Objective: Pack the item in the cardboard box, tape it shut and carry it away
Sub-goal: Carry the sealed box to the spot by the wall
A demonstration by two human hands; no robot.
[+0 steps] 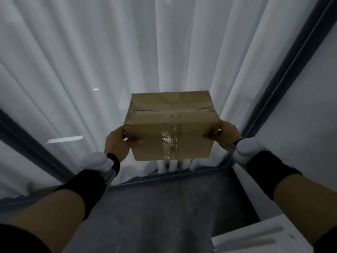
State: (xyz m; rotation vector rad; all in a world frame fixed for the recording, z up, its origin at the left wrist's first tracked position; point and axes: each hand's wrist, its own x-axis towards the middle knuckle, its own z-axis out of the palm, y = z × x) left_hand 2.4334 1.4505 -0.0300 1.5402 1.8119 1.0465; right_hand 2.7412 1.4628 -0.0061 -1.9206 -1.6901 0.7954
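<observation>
A brown cardboard box [171,125] is held up in the air at arm's length, in front of a white curtain. Its flaps are closed, and a strip of clear shiny tape [168,141] runs over the top and down the near face. My left hand [118,141] grips the box's left side, thumb on the near face. My right hand [226,136] grips its right side. Both wrists carry white devices and black bands. What is inside the box is hidden.
White curtains [91,61] hang across the whole view ahead. A dark grey floor [164,207] lies below. A dark frame and pale wall [300,88] run along the right. A white object [255,238] sits at the bottom right.
</observation>
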